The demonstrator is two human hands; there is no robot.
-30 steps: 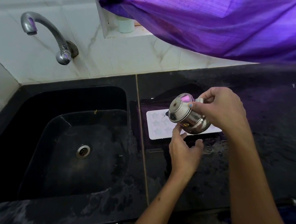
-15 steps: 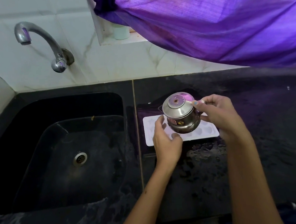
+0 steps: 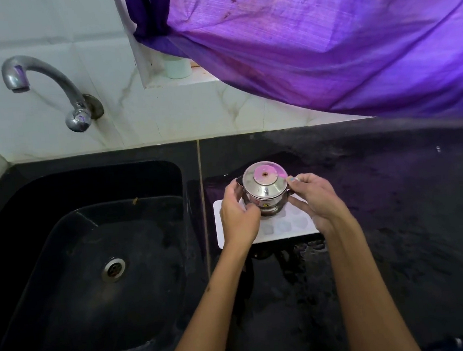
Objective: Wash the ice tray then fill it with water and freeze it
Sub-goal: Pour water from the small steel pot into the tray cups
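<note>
A white ice tray (image 3: 283, 228) lies flat on the black counter just right of the sink, partly hidden by my hands. Above it I hold a small lidded steel pot (image 3: 265, 189), roughly level with its lid up. My right hand (image 3: 316, 202) grips the pot's right side at the handle. My left hand (image 3: 238, 213) rests against the pot's left side near the spout, fingers curled on it.
The black sink (image 3: 91, 262) with its drain (image 3: 113, 270) is on the left, under a steel tap (image 3: 46, 85) on the tiled wall. A purple curtain (image 3: 324, 39) hangs over the back right. The wet black counter (image 3: 397, 201) stretches right. A pale cup (image 3: 177, 67) sits on the ledge.
The pot has gone from tilted with its spout down to level. My left hand has risen from below the tray to the pot's left side. The camera view has tipped upward.
</note>
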